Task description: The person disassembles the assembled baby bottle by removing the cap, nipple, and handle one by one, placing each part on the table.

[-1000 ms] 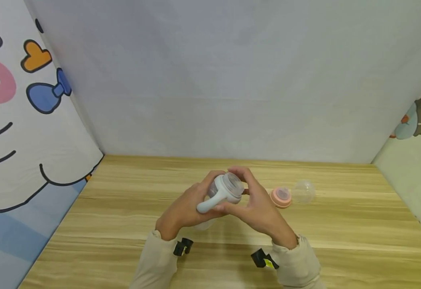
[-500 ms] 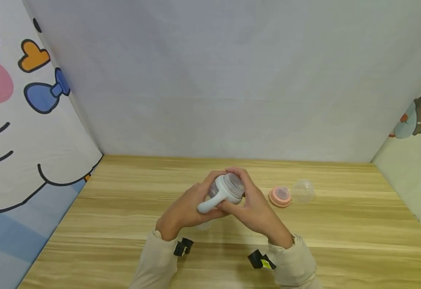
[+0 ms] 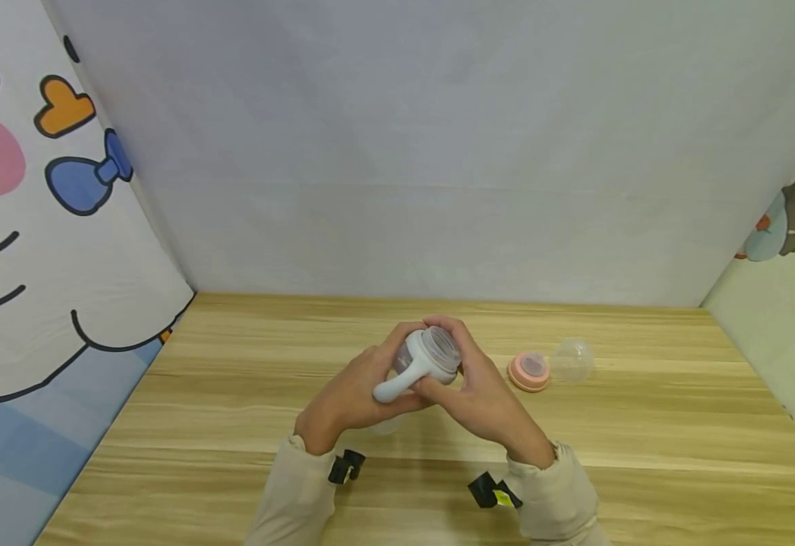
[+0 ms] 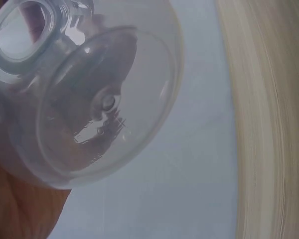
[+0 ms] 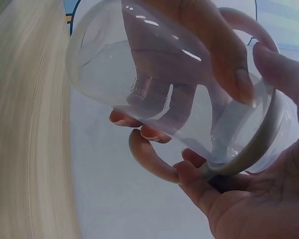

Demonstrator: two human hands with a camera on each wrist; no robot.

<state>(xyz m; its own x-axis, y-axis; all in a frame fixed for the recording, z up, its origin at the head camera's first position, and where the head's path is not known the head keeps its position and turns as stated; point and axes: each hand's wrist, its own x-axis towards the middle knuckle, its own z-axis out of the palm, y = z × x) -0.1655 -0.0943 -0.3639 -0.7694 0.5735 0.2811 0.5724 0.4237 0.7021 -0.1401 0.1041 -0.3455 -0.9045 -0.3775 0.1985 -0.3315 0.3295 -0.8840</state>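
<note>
A clear baby bottle (image 5: 107, 67) is held tilted above the table, its threaded neck (image 3: 444, 346) uncapped and facing up to the right. Around the neck sits a pale blue-grey handle ring (image 3: 416, 373) with curved handles. My left hand (image 3: 351, 385) grips the bottle's body; in the left wrist view the round bottle base (image 4: 104, 114) fills much of the picture. With thumb and fingers curled round the ring, my right hand (image 3: 487, 393) holds it at the neck. Some of the fingers are hidden behind the bottle.
A pink bottle collar with a clear nipple (image 3: 528, 371) stands on the wooden table (image 3: 247, 326), right of my hands. Touching or close by it is a clear dome cap (image 3: 573, 360). Another clear thing (image 3: 385, 427) lies below my left hand, mostly hidden. Cloth walls surround the table.
My right hand has moved slightly left and its fingers have closed in round the handle ring. More of the threaded neck shows. During the last half second nothing visibly moves.
</note>
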